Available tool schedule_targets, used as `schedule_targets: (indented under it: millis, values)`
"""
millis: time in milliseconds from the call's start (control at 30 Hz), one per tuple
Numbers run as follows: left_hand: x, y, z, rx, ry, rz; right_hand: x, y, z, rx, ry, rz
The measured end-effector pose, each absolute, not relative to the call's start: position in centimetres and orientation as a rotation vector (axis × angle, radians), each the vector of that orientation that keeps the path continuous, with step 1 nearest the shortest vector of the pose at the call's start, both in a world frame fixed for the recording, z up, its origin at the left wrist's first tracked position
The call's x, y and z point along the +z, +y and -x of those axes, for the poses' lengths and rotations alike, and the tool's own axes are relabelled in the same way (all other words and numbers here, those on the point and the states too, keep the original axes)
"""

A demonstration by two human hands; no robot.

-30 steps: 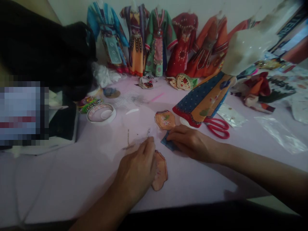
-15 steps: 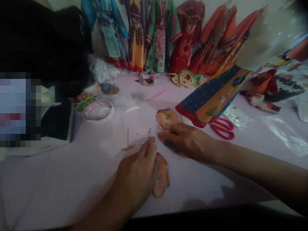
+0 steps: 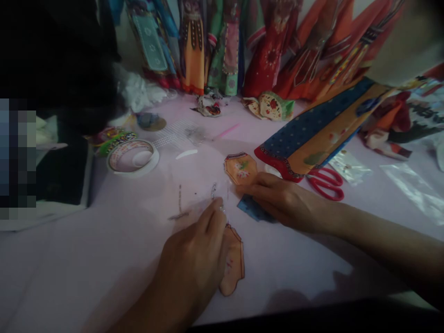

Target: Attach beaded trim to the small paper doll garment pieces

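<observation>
Over the pale lilac tabletop [image 3: 86, 254], holds out the left hand [image 3: 196, 245] with thumb and fingertips drawn close at the near end of a short, silvery beaded strand [image 3: 213, 189]. Cannot tell whether pinched on that strand or merely poised beside it. Lies just beyond those fingertips, with the long axis pointing away from the body, nearer to the left than to the right hand [image 3: 277, 199]. Looks thin, glittery and slightly curved.

On the right, bends the fingers palm-down over a dark blue, dotted cloth scrap [image 3: 255, 209], partly covered; cannot tell whether clamped on anything. Just past these fingers, shows an orange, eight-sided cloth piece [image 3: 240, 167] with printed flowers and a dark patterned edge. Close beside the left hand and partly hidden by it, shows a second, peach-orange cloth piece [image 3: 234, 263], dark-outlined, with faint reddish blossoms and the long axis toward the body.
</observation>
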State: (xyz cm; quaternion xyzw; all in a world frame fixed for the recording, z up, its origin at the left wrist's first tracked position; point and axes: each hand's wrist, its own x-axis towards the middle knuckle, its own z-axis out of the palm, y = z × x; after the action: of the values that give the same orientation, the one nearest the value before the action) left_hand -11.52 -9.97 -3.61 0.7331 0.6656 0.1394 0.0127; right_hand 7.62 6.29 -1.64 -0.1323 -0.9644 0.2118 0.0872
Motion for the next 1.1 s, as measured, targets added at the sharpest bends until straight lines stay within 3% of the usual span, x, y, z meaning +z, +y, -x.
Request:
schedule_targets:
  millis: [333,600,867,1100]
  values:
    - [-3.2,-10.2,11.8,0.444,2.003,-2.26,-0.9,6.2,-6.5,0.523,-3.053,0.552]
    - [-3.3,-10.0,11.8,0.405,2.029,-2.348,-1.8,6.2,-7.1,0.424,-2.967,0.399]
    - [-3.1,-10.0,11.9,0.406,2.0,-2.326,-1.2,5.9,-6.2,0.105,-3.138,0.308]
    - [-3.0,-9.7,11.9,0.408,2.018,-2.35,-1.3,6.5,-6.9,0.192,-3.127,0.267]
